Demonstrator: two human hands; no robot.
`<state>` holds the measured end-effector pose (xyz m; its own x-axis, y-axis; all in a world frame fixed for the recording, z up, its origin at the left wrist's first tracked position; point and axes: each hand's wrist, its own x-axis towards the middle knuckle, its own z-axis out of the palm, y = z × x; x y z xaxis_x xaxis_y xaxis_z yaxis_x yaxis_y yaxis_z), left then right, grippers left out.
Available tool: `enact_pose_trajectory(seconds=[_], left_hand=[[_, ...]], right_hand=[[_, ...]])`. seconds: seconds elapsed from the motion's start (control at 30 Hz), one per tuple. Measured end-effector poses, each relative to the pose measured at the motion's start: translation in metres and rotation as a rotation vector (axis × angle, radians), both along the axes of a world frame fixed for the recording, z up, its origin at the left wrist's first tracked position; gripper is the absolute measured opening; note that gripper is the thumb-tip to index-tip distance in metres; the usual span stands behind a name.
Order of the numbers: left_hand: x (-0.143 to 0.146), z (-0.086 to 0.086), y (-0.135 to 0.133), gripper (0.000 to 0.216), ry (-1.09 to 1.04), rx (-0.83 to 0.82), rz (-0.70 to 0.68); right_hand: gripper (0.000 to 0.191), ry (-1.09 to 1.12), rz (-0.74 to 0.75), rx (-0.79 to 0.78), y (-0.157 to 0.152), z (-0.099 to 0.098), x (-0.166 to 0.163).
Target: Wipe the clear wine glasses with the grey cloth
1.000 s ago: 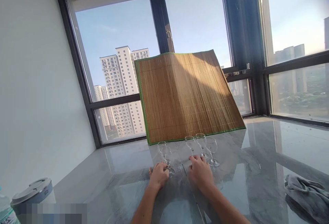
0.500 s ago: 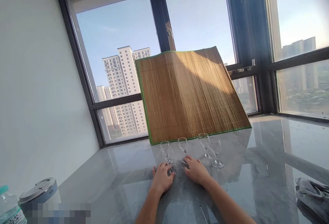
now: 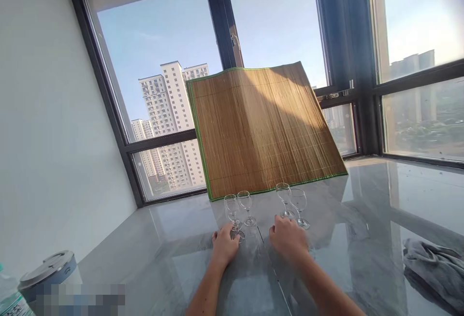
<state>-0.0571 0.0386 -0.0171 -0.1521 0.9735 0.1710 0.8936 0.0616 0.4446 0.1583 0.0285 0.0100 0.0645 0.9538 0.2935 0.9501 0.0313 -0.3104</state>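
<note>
Head view first and only. Down on the shiny grey bench (image 3: 145, 238), close to the bamboo mat (image 3: 261, 127) leaning on the window: four small glasses on thin stems, all standing up. Set in two pairs, with a gap between the pairs. Left pair: first glass (image 3: 231, 208) and second glass (image 3: 245, 201), just beside each other. Right pair: third glass (image 3: 283, 193) and fourth glass (image 3: 298, 201), also just beside each other.

Left hand (image 3: 224, 246) palm down on the bench, fingertips at the round foot of the first glass. Touching the foot, it seems; gripping it or only resting there, cannot tell. Right hand (image 3: 289, 238) knuckles up, fingers curled under, right in front of the third glass. Fingertips hidden, so cannot tell if closed on the foot or just near it.

Step in hand, as a guess: sliding or setting glasses by their feet, low on the bench. Any move from here calls for a soft, slow touch at the foot, not a push on the bowl.

Look of the glasses: clear, clean, empty, tiny round bowls, thin rims, easy to tip, easy to clink together.

Off to the right, well apart: crumpled grey cloth (image 3: 435, 267). Low on the left: cup with a lid (image 3: 47, 267).
</note>
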Motion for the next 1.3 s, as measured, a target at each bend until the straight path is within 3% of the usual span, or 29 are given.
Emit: enact_pose_trajectory(seconds=[0.17,0.33,0.53,0.77,1.0,1.13,1.3], left_hand=[[0.000,0.003,0.000,0.019,-0.042,0.041,0.013],[0.000,0.004,0.000,0.013,-0.056,0.053,0.008],[-0.003,0.003,0.002,0.013,-0.068,0.050,-0.017],[-0.003,0.001,0.003,0.014,-0.083,0.054,-0.016],[-0.003,0.001,0.003,0.015,-0.091,0.065,-0.015],[-0.002,0.001,0.003,0.013,-0.097,0.072,-0.003],[0.000,0.000,0.002,0.013,-0.109,0.100,-0.010]], right_hand=[[0.031,-0.035,-0.230,0.006,-0.003,-0.003,0.045],[0.038,0.060,-0.136,-0.097,0.012,-0.016,0.069],[0.028,0.162,-0.136,-0.102,0.021,-0.020,0.072],[0.022,0.322,0.193,-0.023,0.034,-0.032,0.061],[0.050,0.443,0.490,-0.042,0.025,-0.039,0.018],[0.060,0.421,0.595,-0.079,0.020,-0.037,-0.012],[0.053,0.423,0.684,-0.030,0.023,-0.040,-0.030]])
